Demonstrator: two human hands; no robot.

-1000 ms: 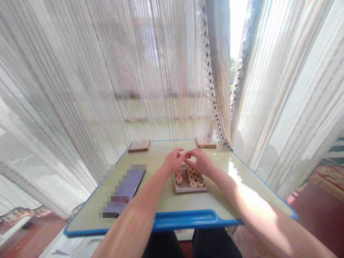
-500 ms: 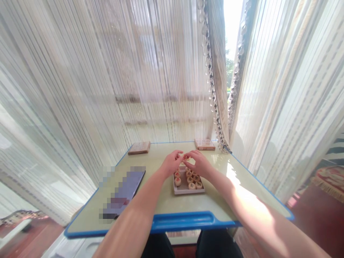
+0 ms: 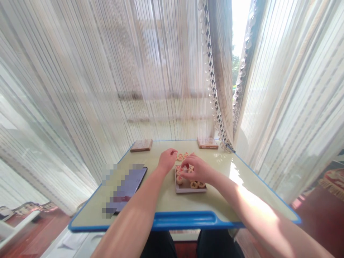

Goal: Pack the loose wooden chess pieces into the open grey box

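Observation:
A shallow white tray [image 3: 190, 190] holds round wooden Chinese chess pieces. Red-marked pieces line its left side, such as one red piece [image 3: 179, 180]. Black-marked ones lie on the right, among them a black piece [image 3: 194, 185] at the near edge. My right hand [image 3: 198, 167] hovers over the tray, thumb and forefinger apart above the red pieces, and hides part of the contents. Past the tray, my left hand [image 3: 167, 160] has its fingers curled; what they hold, if anything, is hidden. Beside its fingertips is a row of red-marked pieces [image 3: 180, 157] on the table.
The pale table [image 3: 158, 200] has a blue rim with a molded groove [image 3: 185, 218] in front. A dark tablet-like device [image 3: 131, 188], partly pixelated, lies to the left. Two flat brown boxes [image 3: 141, 145] [image 3: 208, 143] rest at the back corners. Sheer curtains [image 3: 166, 71] hang behind.
My hands have parted from where they met behind the tray. The right has come back over the tray; the left has drawn slightly left, uncovering red-marked pieces on the table. The view has shifted slightly.

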